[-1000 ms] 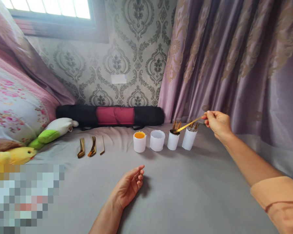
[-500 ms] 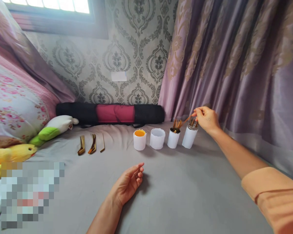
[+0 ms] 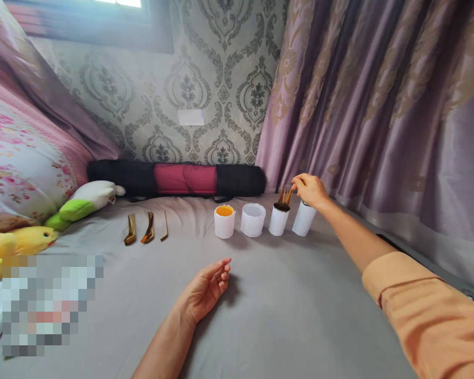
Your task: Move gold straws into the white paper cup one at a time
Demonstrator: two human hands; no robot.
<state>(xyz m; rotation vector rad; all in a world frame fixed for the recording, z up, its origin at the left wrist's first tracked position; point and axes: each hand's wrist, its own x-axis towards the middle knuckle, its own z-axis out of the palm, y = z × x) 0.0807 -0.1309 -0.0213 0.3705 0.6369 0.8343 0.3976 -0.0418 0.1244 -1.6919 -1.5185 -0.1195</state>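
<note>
My right hand (image 3: 310,189) is closed in a pinch at the top of a thin golden-brown stick (image 3: 290,197), whose lower end goes into a white-wrapped can (image 3: 278,223). Several similar sticks (image 3: 283,197) stand up from this can. Below my right wrist is another white-wrapped can (image 3: 303,222), its top partly hidden by the hand. My left hand (image 3: 208,290) rests on the grey sheet (image 3: 284,316) with nothing in it, fingers loosely bent and apart. Beyond it stand a white cup with an orange inside (image 3: 224,225) and a whitish translucent cup (image 3: 253,223).
At left lie two bundles of bent golden strips (image 3: 130,230) (image 3: 148,229) and a single bent one (image 3: 165,226). A black and red roll bag (image 3: 185,179) lies along the wall. Plush toys (image 3: 89,201) and a blurred item (image 3: 49,305) are at far left; curtains hang right.
My right hand has moved left, bringing the stick from a slant to nearly upright in the can. My left hand stays in place. The view has tilted slightly downward.
</note>
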